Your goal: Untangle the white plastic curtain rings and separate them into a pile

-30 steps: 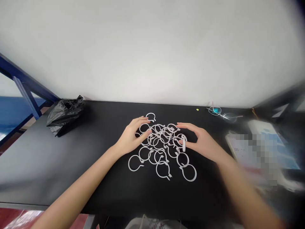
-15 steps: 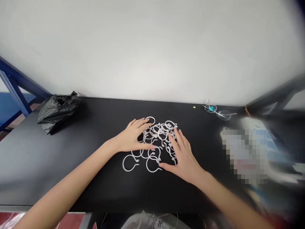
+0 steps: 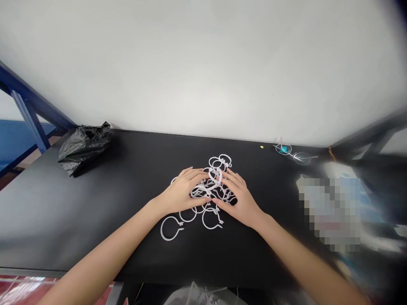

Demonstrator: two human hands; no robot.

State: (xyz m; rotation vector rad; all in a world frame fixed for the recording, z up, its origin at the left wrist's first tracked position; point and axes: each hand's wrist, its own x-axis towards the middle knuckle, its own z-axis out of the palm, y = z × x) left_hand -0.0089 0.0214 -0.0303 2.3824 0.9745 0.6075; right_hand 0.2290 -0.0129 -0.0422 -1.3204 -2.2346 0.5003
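Observation:
A heap of several white plastic rings [image 3: 212, 184] lies on the black table [image 3: 127, 182]. My left hand [image 3: 185, 191] rests on the heap's left side, fingers stretched flat over the rings. My right hand [image 3: 239, 197] lies on the right side, fingers spread and pointing toward the left hand. The two hands press the rings together between them. A few rings lie loose in front: one [image 3: 170, 228] near my left wrist, one [image 3: 212, 218] below the hands. Two more rings [image 3: 221, 161] sit just behind the heap.
A crumpled black plastic bag [image 3: 83, 146] sits at the table's back left. Eyeglasses [image 3: 291, 153] and a small yellow dot [image 3: 261, 147] lie at the back right. A blurred stack of items [image 3: 333, 207] fills the right side. A white wall stands behind; a blue frame [image 3: 28, 114] is left.
Both hands have moved inward, gathering the spread rings into a tighter heap. The right hand swept from the right edge across the rings toward the left hand.

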